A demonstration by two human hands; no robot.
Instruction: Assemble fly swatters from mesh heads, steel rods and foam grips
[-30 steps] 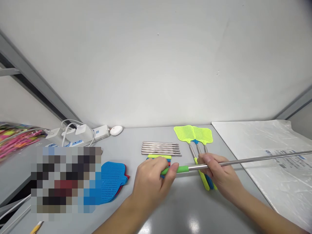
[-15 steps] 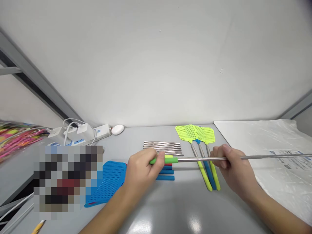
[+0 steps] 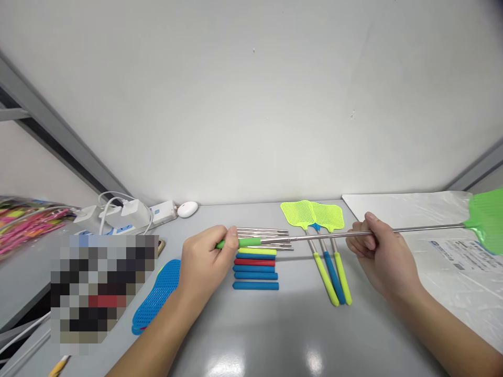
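- While left hand (image 3: 206, 264) grips green handle (image 3: 249, 242), right hand (image 3: 379, 256) grasps steel rod (image 3: 428, 228).
- Step: apparently adjusting rod length.
- Next likely needs: straight, aligned pull.

A green fly swatter (image 3: 328, 236) is held out sideways above a gray table (image 3: 291, 330).
Its green grip (image 3: 249, 242) is grasped by the left hand (image 3: 208, 262), its metal shaft by the right hand (image 3: 381, 251); three swatters (image 3: 332, 275) are laid side by side, loose grips (image 3: 255, 276) are lined up near metal rods (image 3: 262, 230), and blue mesh heads (image 3: 156, 293) are partly hidden by the left forearm (image 3: 157, 335).
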